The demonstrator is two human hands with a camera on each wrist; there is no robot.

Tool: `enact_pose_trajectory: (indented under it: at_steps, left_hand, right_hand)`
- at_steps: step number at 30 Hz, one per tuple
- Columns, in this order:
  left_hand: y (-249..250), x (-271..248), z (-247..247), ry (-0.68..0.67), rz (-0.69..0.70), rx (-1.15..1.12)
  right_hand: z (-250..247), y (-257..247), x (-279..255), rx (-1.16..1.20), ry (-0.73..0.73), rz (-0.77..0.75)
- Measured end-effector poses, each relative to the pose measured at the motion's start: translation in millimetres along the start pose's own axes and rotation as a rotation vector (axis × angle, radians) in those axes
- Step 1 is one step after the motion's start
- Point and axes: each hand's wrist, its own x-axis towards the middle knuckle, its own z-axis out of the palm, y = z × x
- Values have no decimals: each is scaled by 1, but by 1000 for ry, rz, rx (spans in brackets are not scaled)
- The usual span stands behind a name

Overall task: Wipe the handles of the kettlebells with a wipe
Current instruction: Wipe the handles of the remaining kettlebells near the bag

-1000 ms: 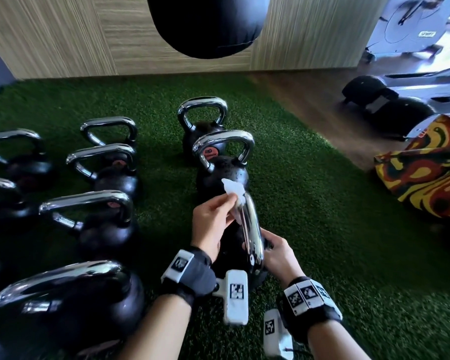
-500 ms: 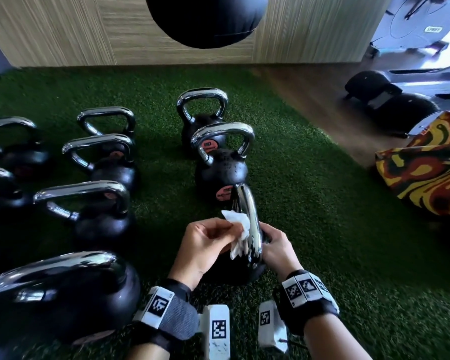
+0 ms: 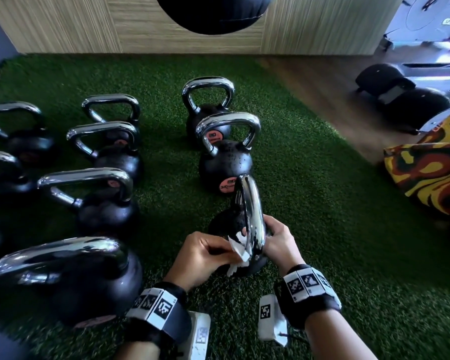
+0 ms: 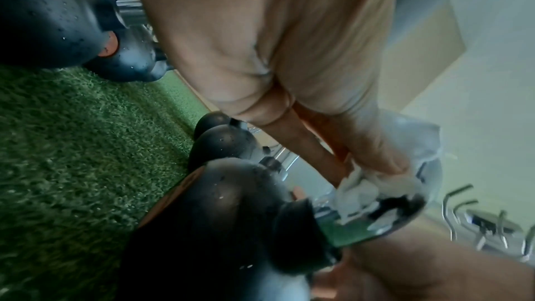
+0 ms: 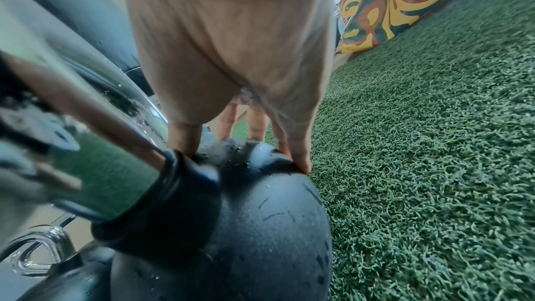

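Observation:
A black kettlebell (image 3: 226, 224) with a chrome handle (image 3: 252, 203) stands on the green turf just in front of me. My left hand (image 3: 208, 253) pinches a crumpled white wipe (image 3: 240, 246) against the near lower end of that handle; the wipe (image 4: 373, 184) bunches under the fingertips in the left wrist view. My right hand (image 3: 278, 237) rests on the ball (image 5: 260, 214) to the right of the handle, thumb and fingers spread over its top and gripping it. Water drops show on the ball and the chrome.
Two more kettlebells (image 3: 226, 157) stand in a row beyond this one, and several others (image 3: 96, 198) crowd the left side. A black punching bag (image 3: 211, 11) hangs ahead before a wood wall. A patterned cushion (image 3: 431, 165) and dark gym equipment (image 3: 400, 97) lie right. Turf at right is bare.
My left hand has slid the wipe from the top of the handle down its near side to the lower end. The right hand has stayed on the ball.

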Motion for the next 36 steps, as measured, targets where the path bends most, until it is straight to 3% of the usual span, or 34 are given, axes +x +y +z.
enact_pose_trajectory:
  at_steps: [7, 10, 14, 17, 19, 21, 23, 30, 36]
  left_hand:
    - [-8, -6, 1, 29, 32, 234]
    - [-7, -5, 1, 51, -37, 230]
    - [9, 3, -8, 196, -189, -44]
    - [33, 7, -17, 194, -293, -383]
    - [51, 9, -21, 121, -312, -507]
    - [66, 11, -20, 64, -315, -542]
    - [73, 13, -17, 51, -335, -594]
    - [63, 18, -6, 195, -402, -701]
    - [69, 20, 0, 206, -400, -558]
  right_hand:
    - [-1, -1, 0, -33, -4, 3]
    - [-3, -11, -5, -93, -18, -11]
    - [-34, -59, -26, -96, 88, -78]
    - [-65, -96, -52, 4, 280, -329]
    - [-75, -119, -70, 64, 117, -486]
    - [-78, -136, -85, 36, -184, -522]
    - [-73, -145, -92, -8, -334, -512]
    - [-54, -142, -92, 35, -124, -587]
    - [-64, -132, -80, 73, 3, -512]
